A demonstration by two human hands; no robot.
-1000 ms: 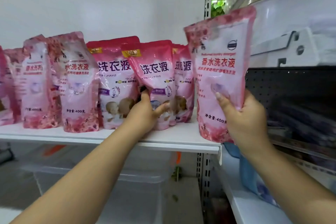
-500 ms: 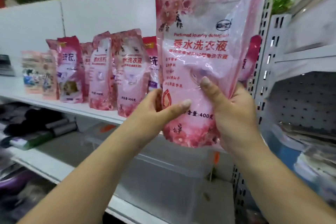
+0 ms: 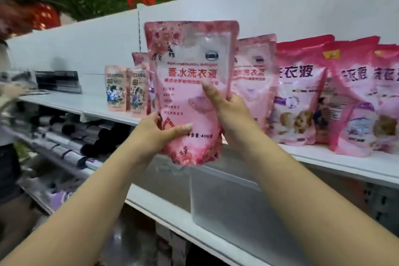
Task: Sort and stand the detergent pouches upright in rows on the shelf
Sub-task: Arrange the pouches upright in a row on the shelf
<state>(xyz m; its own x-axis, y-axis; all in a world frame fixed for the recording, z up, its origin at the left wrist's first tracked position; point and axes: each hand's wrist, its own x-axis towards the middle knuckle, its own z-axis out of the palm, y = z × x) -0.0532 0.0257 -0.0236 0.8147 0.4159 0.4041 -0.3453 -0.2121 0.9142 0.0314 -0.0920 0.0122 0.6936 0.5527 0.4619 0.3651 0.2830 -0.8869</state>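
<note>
A second earlier the right hand alone had held the pale pink pouch up by the shelf's right end while the left hand rested on a darker pouch in the row. The left hand then left the row and took the held pouch's lower left corner, thumb across its front, so both hands gripped it. The pouch was carried leftward along the shelf, from the far right of the standing pouches to the gap near the two small floral pouches.
</note>
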